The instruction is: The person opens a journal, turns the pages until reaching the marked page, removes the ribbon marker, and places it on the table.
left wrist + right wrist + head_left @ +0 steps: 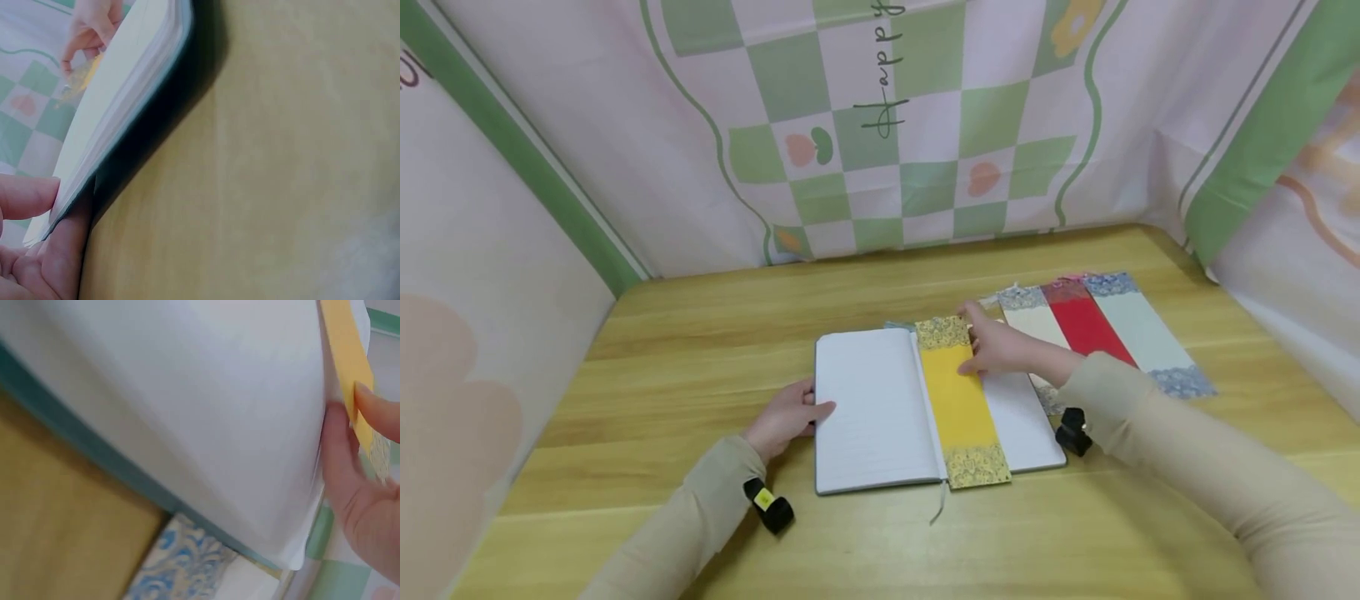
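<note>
An open notebook (876,408) with pale lined pages and a dark cover lies on the wooden table. My left hand (786,417) pinches its left edge, thumb on the page and fingers under the cover, as the left wrist view also shows. Along the right page, beside the spine, lies a yellow bookmark (958,396) with patterned ends. My right hand (1000,343) holds the bookmark's right edge near its top, with the thumb on its face; in the right wrist view the yellow strip (350,356) sits between thumb and fingers.
Right of the notebook lie a white bookmark (1033,321), a red bookmark (1093,327) and a pale blue-green bookmark (1157,329), the white one partly behind the notebook and my right arm. A grey ribbon (939,504) hangs from the spine. Patterned cloth (865,192) stands behind the table.
</note>
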Motion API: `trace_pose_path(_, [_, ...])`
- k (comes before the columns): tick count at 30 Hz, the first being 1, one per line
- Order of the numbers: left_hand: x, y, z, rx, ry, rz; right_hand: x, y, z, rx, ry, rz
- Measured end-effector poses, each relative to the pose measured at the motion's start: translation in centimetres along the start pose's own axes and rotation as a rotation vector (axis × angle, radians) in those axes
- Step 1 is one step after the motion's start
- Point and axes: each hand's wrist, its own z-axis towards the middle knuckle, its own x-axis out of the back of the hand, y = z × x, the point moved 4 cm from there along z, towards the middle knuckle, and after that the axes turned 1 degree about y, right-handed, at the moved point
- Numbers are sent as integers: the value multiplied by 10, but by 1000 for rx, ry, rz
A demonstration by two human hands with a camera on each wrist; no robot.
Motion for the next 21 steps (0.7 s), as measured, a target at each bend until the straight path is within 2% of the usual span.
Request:
trace_pose_path(5, [-1, 0, 0, -12, -1, -6, 1, 8, -2, -35, -94, 164])
trace_pose_path(12, [-1, 2, -3, 0, 2, 4, 17, 15, -7, -61, -94, 198])
trace_pose_path(17, [-2, 2, -3, -4, 3, -1, 46, 19, -15, -47, -46, 196])
trace_pose_path(21, [0, 3, -3, 0, 2, -5, 85, 21, -22, -21, 22, 158])
